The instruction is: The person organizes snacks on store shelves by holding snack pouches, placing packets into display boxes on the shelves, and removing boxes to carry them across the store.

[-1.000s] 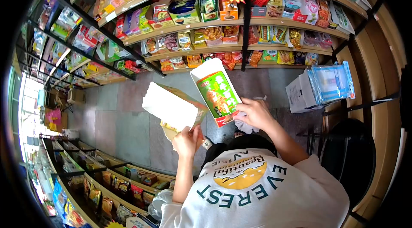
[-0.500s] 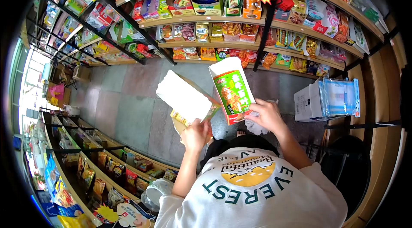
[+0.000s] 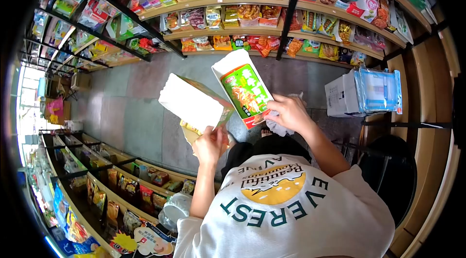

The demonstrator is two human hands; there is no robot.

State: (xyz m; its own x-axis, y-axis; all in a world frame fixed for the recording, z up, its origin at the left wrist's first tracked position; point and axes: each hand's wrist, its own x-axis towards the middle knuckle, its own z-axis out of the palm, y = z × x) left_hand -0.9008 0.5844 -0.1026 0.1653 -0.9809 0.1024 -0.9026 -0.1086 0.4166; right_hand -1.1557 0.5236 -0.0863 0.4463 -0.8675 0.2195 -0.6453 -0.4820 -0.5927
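Note:
My left hand is closed on the lower corner of a white-sided carton, its bright face washed out by light. A yellow box shows beneath that carton, partly hidden by it and by my fingers. To the right, my right hand grips the lower end of a green snack box with a red bottom edge and a raised white flap. Side by side, the two tilted cartons are in the air above the floor. A crumpled pale cloth or bag is by my right hand; whether it is held is unclear.
Shelves of packaged snacks run across the far side. A low rack with packets lies at left, near a clear plastic container. A white box with blue-edged packs and a black stool-like object are on the right.
The view has tilted down and turned slightly right, so the shelves sit higher in the frame. Both cartons and hands appear farther left and higher. Both grips stay the same.

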